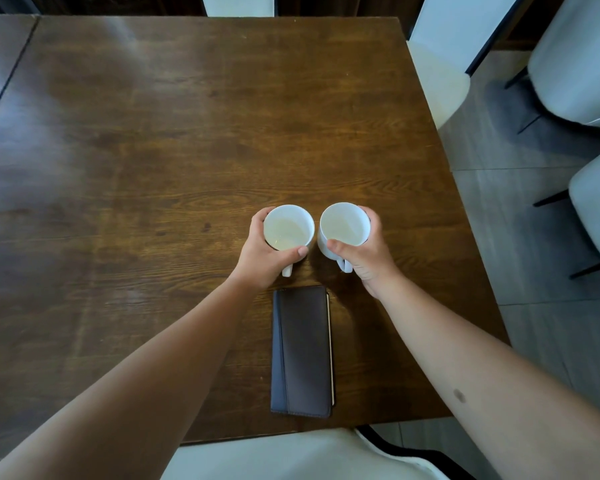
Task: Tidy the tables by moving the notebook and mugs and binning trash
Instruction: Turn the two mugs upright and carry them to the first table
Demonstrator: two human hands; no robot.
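Two empty white mugs stand side by side on the dark wooden table (187, 133), their handles pointing toward me. My left hand (262, 258) wraps around the left mug (289, 227), thumb across its near side. My right hand (368, 254) grips the right mug (343, 225) in the same way. A dark closed notebook (303, 351) lies flat just below the mugs, its long side running toward the table's near edge. No trash shows in view.
A white chair seat (291, 459) sits against the near table edge. More white chairs (440, 81) stand at the right side and on the grey tiled floor (534, 323). A second table surface (0, 46) adjoins at the far left.
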